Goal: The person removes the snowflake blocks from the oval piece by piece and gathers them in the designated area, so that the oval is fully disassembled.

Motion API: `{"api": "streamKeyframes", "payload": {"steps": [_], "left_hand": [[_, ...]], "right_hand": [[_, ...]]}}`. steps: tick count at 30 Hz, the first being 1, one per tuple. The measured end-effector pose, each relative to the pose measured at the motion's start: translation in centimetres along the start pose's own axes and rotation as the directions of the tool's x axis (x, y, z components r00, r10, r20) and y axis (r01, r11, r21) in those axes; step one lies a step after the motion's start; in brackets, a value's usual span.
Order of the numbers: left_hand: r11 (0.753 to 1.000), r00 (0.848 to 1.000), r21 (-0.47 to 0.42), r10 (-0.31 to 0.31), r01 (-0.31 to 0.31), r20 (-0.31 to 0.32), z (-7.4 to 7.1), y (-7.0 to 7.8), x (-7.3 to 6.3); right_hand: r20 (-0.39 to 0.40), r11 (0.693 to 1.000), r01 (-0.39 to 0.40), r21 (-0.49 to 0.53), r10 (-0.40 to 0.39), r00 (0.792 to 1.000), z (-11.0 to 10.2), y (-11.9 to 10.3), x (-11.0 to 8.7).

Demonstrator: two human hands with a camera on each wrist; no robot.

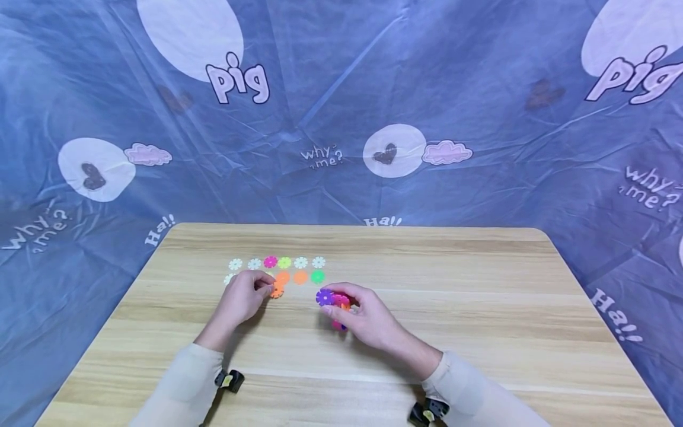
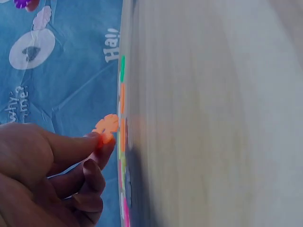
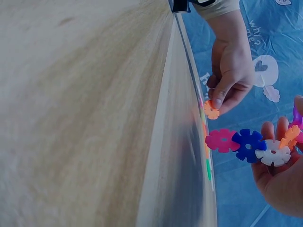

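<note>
In the head view my left hand [image 1: 245,299] pinches an orange snowflake-shaped plastic disc [image 1: 276,291] between thumb and fingertips, just above the tabletop. The left wrist view shows the same disc [image 2: 107,126] with slots round its edge. My right hand [image 1: 370,314] holds a chain of interlocked snowflake discs, its purple disc [image 1: 324,297] facing the left hand. From the right wrist, the chain's pink disc [image 3: 221,140], blue disc [image 3: 249,145], white disc [image 3: 273,152] and orange disc [image 3: 289,137] hang linked. Part of the chain is hidden by the palm.
Two rows of loose discs lie on the wooden table [image 1: 453,284] beyond my hands. The back row has a pink disc [image 1: 270,261] and a yellow-green disc [image 1: 284,262] among white ones; the front row includes a green disc [image 1: 318,276]. A blue printed cloth [image 1: 320,89] hangs behind.
</note>
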State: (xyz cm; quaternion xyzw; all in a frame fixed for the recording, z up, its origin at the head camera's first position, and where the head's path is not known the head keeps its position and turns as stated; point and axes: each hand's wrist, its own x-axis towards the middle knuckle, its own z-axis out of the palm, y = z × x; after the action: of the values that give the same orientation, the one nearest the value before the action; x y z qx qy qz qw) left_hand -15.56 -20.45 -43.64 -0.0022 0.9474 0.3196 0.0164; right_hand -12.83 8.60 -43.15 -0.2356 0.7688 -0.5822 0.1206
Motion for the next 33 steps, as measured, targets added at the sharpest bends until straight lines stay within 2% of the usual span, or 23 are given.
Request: {"api": "streamKeyframes", "payload": {"steps": [4,11,23,28,33], "left_hand": [[1.000,0.999,-0.001,-0.023,0.023,0.033,-0.2,-0.3,0.4],[0.999,0.998,0.039,-0.025,0.023,0.064,0.0,-0.4,0.8],[0.997,0.999,0.073,0.016,-0.019,0.045,0.0,-0.2,1.0],[1.000,0.999,-0.004,0.025,-0.025,0.031,-0.2,0.1,0.5],[0.988,0.998,-0.150,0.032,-0.025,0.045,-0.6,0.9,-0.6]], "right_hand": [[0.000,1.000,0.002,-0.004,-0.002,1.000,0.0,-0.1,0.0],[0.008,1.000,-0.002,-0.004,0.002,1.000,0.0,0.1,0.0],[0.017,1.000,-0.002,-0.004,0.002,1.000,-0.1,0.2,0.0],[0.011,1.000,-0.002,-0.002,0.002,1.000,-0.1,0.2,0.0],[0.003,1.000,-0.006,-0.006,0.006,1.000,0.1,0.2,0.0]]}}
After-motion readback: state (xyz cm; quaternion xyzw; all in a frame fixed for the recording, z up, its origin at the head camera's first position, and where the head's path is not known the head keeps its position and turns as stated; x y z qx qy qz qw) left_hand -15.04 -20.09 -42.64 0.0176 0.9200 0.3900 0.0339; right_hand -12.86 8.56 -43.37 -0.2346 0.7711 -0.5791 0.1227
